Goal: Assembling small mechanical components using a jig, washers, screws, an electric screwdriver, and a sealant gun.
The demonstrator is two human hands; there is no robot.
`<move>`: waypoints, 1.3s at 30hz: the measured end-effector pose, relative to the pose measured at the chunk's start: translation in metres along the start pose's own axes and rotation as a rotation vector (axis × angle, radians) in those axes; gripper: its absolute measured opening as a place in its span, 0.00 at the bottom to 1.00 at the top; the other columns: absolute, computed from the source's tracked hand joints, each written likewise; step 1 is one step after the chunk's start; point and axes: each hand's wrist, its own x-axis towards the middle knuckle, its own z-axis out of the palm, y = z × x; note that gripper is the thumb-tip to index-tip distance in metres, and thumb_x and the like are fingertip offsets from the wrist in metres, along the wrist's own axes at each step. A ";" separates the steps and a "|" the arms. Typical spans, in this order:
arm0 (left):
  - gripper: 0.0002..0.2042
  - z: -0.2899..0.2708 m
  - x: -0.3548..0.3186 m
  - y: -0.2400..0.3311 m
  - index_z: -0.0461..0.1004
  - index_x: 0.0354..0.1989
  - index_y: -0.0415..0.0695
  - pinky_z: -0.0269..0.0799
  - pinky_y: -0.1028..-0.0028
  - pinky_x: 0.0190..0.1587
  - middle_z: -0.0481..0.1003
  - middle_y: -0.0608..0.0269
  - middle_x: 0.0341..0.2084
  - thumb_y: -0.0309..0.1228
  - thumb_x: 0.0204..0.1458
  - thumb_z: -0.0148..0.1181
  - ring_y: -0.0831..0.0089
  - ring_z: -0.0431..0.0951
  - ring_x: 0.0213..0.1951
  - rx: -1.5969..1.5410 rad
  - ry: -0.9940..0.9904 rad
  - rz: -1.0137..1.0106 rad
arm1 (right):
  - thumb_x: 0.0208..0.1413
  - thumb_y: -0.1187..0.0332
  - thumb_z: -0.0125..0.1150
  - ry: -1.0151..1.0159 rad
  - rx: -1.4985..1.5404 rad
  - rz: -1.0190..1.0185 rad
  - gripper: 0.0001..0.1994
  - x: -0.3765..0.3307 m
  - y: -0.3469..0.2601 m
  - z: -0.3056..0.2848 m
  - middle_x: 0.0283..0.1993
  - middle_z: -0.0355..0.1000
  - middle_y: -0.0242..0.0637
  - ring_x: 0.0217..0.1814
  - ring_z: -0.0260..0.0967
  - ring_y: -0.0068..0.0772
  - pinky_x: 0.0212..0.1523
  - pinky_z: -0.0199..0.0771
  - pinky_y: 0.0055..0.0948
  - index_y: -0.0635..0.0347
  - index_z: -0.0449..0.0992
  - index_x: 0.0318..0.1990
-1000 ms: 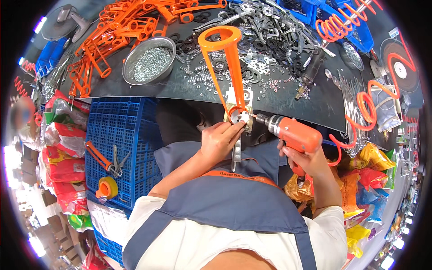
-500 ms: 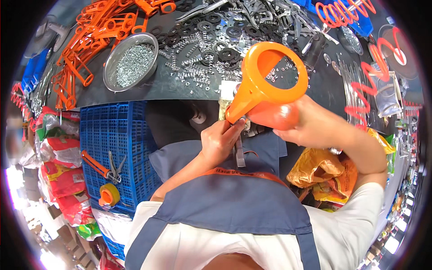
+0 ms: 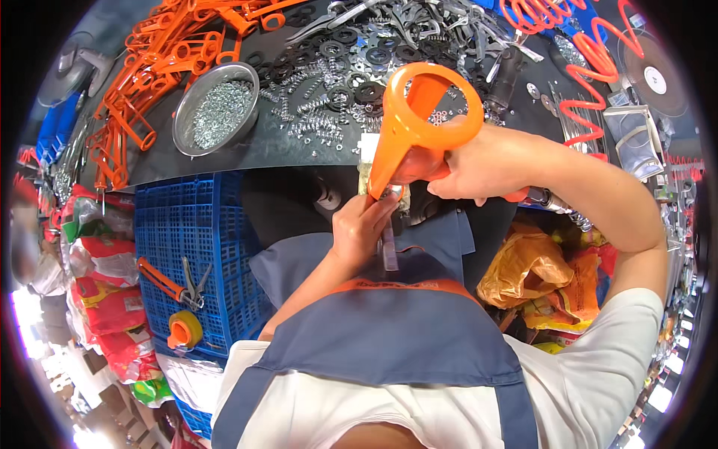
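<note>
An orange caulking gun frame stands tilted over the bench's near edge, its ring end toward me. My left hand pinches its narrow lower end, where a flat grey metal strip points down toward my apron. My right hand is wrapped round a red, rounded power tool, whose nose lies behind the frame near my left fingertips. A metal fitting shows beyond the right wrist, apparently on the same tool. A small pale block sits behind the frame. Whatever the tool's tip touches is hidden.
Orange frames pile up at the far left beside a metal bowl of small parts. Springs, black discs and grey levers cover the back. A red coiled hose hangs at right. A blue crate stands at left.
The frame has shifted slightly left. My right hand has moved left with the red tool, its forearm swinging outward, so the metal fitting now shows. My left hand keeps its pinch.
</note>
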 end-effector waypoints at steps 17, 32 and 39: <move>0.06 -0.069 -0.005 0.025 0.68 0.38 0.34 0.74 0.84 0.31 0.73 0.56 0.29 0.25 0.60 0.46 0.78 0.74 0.28 -1.536 -0.010 -1.274 | 0.48 0.76 0.63 0.394 0.997 -0.224 0.23 -0.070 0.058 0.121 0.34 0.72 0.38 0.31 0.72 0.25 0.18 0.73 0.20 0.65 0.66 0.53; 0.11 -0.063 -0.010 0.025 0.69 0.29 0.40 0.55 0.88 0.18 0.65 0.68 0.18 0.35 0.59 0.51 0.86 0.59 0.18 -1.690 0.029 -1.305 | 0.49 0.78 0.60 0.294 1.154 -0.242 0.23 -0.043 0.055 0.145 0.35 0.72 0.38 0.31 0.71 0.24 0.20 0.74 0.20 0.64 0.66 0.54; 0.16 -0.059 -0.008 0.038 0.69 0.23 0.42 0.54 0.87 0.17 0.65 0.71 0.14 0.40 0.56 0.55 0.87 0.59 0.14 -1.191 0.056 -1.251 | 0.49 0.76 0.61 0.301 1.022 -0.257 0.14 -0.043 0.048 0.147 0.31 0.74 0.33 0.22 0.68 0.17 0.21 0.70 0.19 0.64 0.72 0.45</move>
